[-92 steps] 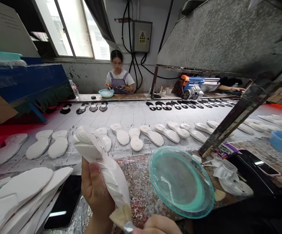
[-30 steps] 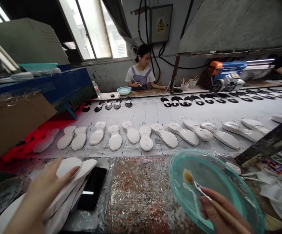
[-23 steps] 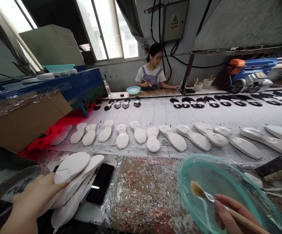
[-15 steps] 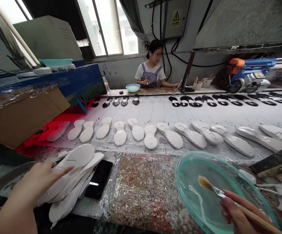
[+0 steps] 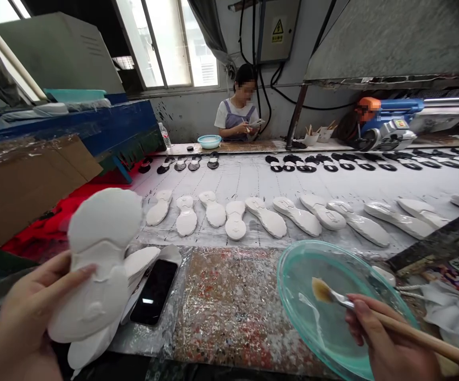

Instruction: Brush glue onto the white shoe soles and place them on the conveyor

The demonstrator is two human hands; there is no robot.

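My left hand [image 5: 41,304] grips a white shoe sole [image 5: 98,259] by its middle, holding it raised above a stack of white soles [image 5: 144,262] at the left. Between the fingers of my right hand [image 5: 380,323] is a wooden-handled brush [image 5: 420,333]; its pale bristles hang over a teal basin [image 5: 287,312] with clear liquid. Beside the stack lies a black phone [image 5: 154,291] on plastic film.
White soles [image 5: 235,219] lie in a row along the white belt [image 5: 233,180], with black soles [image 5: 328,161] behind. Across it sits a person [image 5: 239,114] by a small bowl [image 5: 209,141]. A dark bar [image 5: 439,241] slants at the right.
My left hand has lifted one white sole off the stack. My right hand still holds the brush over the basin. The person opposite has brought both hands together around a small pale object.
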